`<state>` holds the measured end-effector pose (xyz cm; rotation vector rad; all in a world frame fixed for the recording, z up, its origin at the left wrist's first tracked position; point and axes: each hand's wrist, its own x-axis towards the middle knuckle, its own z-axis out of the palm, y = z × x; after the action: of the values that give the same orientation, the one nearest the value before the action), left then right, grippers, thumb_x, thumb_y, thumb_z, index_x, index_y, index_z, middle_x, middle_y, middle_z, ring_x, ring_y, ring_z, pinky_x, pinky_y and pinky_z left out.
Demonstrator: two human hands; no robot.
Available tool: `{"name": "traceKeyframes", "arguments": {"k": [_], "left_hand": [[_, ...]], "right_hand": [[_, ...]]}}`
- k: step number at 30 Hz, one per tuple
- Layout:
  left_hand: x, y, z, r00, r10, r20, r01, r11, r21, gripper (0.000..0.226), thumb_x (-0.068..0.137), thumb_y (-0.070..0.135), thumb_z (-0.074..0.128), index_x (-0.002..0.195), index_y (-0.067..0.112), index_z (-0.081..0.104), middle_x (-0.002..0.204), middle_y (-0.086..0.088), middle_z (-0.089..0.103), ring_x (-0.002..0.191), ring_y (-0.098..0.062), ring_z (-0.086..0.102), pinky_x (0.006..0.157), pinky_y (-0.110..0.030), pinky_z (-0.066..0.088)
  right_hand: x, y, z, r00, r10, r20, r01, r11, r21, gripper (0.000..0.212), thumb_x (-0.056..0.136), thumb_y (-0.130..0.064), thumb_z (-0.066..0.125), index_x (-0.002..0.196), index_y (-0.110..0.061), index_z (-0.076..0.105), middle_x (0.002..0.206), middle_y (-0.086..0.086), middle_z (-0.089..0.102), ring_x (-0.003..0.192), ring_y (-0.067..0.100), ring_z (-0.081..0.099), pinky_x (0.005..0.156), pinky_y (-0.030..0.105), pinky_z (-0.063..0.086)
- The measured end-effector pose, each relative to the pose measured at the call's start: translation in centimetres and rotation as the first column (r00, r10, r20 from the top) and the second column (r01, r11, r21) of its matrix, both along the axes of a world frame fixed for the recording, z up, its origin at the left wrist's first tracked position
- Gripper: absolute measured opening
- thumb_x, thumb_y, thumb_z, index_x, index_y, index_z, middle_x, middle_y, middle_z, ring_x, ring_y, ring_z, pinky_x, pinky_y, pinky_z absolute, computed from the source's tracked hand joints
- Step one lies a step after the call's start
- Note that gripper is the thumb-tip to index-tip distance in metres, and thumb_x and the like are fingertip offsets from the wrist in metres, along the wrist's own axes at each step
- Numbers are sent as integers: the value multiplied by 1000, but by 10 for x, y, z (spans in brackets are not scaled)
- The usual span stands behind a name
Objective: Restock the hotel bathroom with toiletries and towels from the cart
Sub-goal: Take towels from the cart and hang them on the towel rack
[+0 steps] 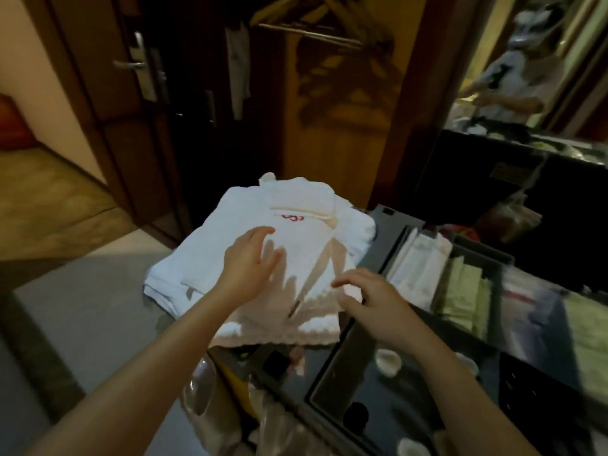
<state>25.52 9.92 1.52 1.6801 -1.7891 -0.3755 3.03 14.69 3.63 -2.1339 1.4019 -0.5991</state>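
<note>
Dim wardrobe alcove, cart under folded white towels, left hand fingers spread on top, right hand grip unclear

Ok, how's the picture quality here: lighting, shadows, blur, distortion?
Head view: dim, warm light, with the white towel stack brightest; head view: the left hand casts a finger shadow on it; head view: blur softens the right hand and cart trays; head view: wide-angle distortion tilts the door.

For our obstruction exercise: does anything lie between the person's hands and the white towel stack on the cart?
Nothing visible does. The left hand is spread right over the towel stack; the right hand is at its right edge.
</note>
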Motion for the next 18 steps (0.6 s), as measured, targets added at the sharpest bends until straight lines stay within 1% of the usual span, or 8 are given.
{"name": "traceKeyframes", "arguments": {"k": [1,3,5,8,10,13,15,18], "left_hand": [[-1,-8,-2,999,45,4,-45,999,23,44,95,35,46,135,17,43,143,-5,43,130,-25,39,106,-38,30],[-6,-20,-8,993,119,1,-119,992,37,41,97,33,43,134,16,43,142,-5,43,129,-25,38,106,-37,26],[-12,-25,-15,982,185,28,-185,983,0,40,97,35,39,133,16,42,142,-4,42,130,-22,35,107,-36,21],[-18,-27,-30,960,237,147,-234,971,-41,57,93,50,24,143,24,30,152,5,27,140,-14,20,114,-35,9],[-16,-30,-35,949,276,156,-266,961,-79,62,88,53,19,140,26,36,147,5,36,136,-14,27,110,-31,11],[-11,-37,-36,945,307,116,-293,948,-124,61,83,54,19,129,26,48,130,5,52,121,-16,39,99,-29,19],[-10,-42,-38,935,331,129,-314,939,-139,56,82,53,23,124,27,51,122,6,54,113,-15,41,94,-29,21],[-11,-44,-41,921,361,147,-338,927,-160,52,81,52,28,121,28,52,116,7,55,109,-15,42,91,-29,22]], "right_hand": [[1,-13,-2,1000,16,-8,-16,1000,-10,26,95,-33,48,120,-28,54,125,-12,48,120,4,41,95,17,32],[5,-42,-5,999,39,-35,-40,999,-12,34,95,-29,48,129,-26,48,140,-6,40,133,11,30,104,25,27],[14,-71,-5,996,52,-72,-53,999,-9,41,95,-24,46,136,-25,42,148,-3,31,137,16,22,110,31,22],[30,-113,-7,988,56,-145,-67,995,-69,44,96,-28,46,139,-28,40,156,0,16,142,21,10,114,38,15],[42,-137,-11,967,80,-241,-110,988,-111,44,96,-33,44,140,-31,38,158,0,7,144,21,0,114,43,11],[60,-163,-19,933,109,-342,-176,969,-172,43,97,-38,37,141,-36,36,159,-1,-2,145,20,-11,115,42,0],[68,-176,-25,920,88,-383,-185,957,-224,44,98,-41,32,141,-35,34,159,0,-5,145,21,-14,116,42,-5],[76,-190,-35,916,56,-397,-169,952,-256,46,97,-42,28,141,-31,35,159,-2,1,146,19,-9,118,43,-5]]}}
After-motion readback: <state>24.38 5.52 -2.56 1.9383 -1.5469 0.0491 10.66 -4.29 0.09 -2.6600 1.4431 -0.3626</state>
